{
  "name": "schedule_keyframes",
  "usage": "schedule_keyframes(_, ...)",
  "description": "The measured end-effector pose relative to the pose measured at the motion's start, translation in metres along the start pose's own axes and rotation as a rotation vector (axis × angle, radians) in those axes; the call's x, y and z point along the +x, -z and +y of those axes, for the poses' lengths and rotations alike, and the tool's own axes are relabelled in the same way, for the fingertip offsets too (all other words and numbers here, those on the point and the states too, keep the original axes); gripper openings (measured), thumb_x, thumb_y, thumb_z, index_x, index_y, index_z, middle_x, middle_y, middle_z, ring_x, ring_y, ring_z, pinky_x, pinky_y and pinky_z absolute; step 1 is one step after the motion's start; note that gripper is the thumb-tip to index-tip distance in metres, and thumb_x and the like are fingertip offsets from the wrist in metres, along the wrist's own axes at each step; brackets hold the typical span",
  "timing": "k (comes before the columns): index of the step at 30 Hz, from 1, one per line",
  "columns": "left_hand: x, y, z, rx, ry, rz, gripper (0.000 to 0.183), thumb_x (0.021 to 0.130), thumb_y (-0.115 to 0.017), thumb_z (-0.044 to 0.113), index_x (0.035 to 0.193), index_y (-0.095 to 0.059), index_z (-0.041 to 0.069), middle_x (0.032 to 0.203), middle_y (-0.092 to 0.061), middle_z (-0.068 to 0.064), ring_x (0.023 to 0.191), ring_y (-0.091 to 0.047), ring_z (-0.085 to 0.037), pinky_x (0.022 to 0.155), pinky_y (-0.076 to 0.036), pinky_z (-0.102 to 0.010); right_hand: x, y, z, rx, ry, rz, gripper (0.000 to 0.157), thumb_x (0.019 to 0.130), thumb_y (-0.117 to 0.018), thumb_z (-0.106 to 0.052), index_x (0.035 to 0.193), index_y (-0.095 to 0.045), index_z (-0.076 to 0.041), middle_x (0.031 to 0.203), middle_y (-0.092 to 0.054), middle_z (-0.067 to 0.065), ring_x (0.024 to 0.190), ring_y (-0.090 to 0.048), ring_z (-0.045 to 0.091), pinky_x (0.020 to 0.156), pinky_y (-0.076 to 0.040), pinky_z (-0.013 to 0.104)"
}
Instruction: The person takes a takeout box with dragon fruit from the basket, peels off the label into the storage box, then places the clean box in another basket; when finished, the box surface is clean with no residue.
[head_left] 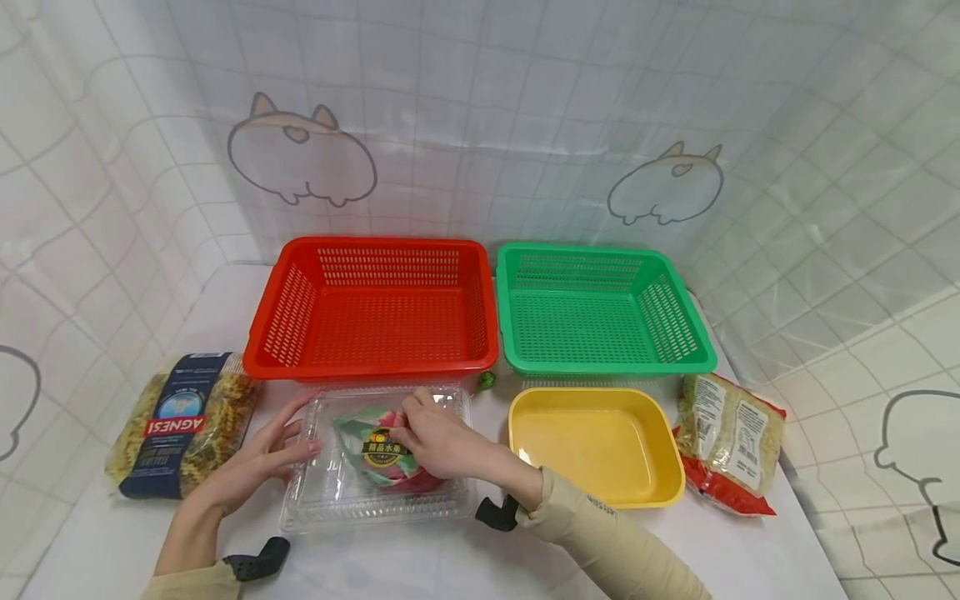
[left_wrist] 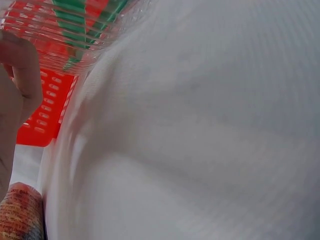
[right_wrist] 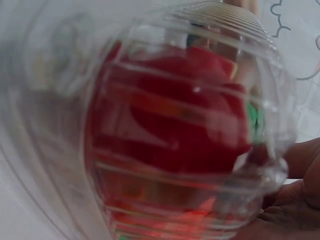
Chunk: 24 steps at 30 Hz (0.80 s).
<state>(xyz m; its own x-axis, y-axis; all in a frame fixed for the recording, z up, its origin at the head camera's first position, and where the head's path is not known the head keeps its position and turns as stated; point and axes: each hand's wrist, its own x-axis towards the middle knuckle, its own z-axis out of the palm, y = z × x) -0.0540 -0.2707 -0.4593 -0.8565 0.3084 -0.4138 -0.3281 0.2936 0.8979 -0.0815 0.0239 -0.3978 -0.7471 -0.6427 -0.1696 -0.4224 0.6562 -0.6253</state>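
A lidded clear plastic box (head_left: 330,492) lies before me in the head view. Inside it is a dragon fruit (head_left: 414,482), red with green scales; a black-and-gold label shows over it. My right hand (head_left: 442,437) is on top of the box by the label, knuckles bent; whether its fingertips pinch anything cannot be made out. At the box's left edge is my left hand (head_left: 258,454), its thumb stretched over the rim and its fingers loosely bent. The right wrist view shows the red fruit (right_wrist: 170,115) through the ribbed plastic wall.
Behind the box stand a red basket (head_left: 367,371) and a green basket (head_left: 607,367). A yellow tub (head_left: 592,450) is to its right, beside a bag of pale grains (head_left: 738,433). A pasta bag (head_left: 176,425) lies at left. A small green thing (head_left: 486,381) sits between the baskets.
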Motion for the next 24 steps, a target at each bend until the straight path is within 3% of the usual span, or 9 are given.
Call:
schedule_keyframes(16,0.0013,-0.0008,-0.0053,0.004,-0.046,0.002,0.083,0.098,-0.057,0.028,0.161,-0.004,0.023,0.158,-0.02,-0.034,0.132,-0.041,-0.045,0.077,-0.053,-0.043,-0.0002,0.0012,-0.0016,0.028,-0.02,-0.052,0.015,0.105,-0.05,-0.024,0.095,-0.048,-0.013,0.098,-0.04,-0.001,0.074,-0.045,0.011,0.061,-0.037,0.018)
schedule_keyframes(24,0.0013,-0.0011,-0.004,-0.008,-0.029,0.003,0.083,0.098,-0.057,0.029,0.162,-0.003,0.024,0.159,-0.02,-0.033,0.131,-0.044,-0.043,0.079,-0.053,-0.043,0.0005,0.0025,-0.0006,0.064,-0.012,-0.054,0.015,0.104,-0.052,-0.023,0.093,-0.047,-0.014,0.096,-0.039,-0.002,0.077,-0.045,0.009,0.064,-0.038,0.017)
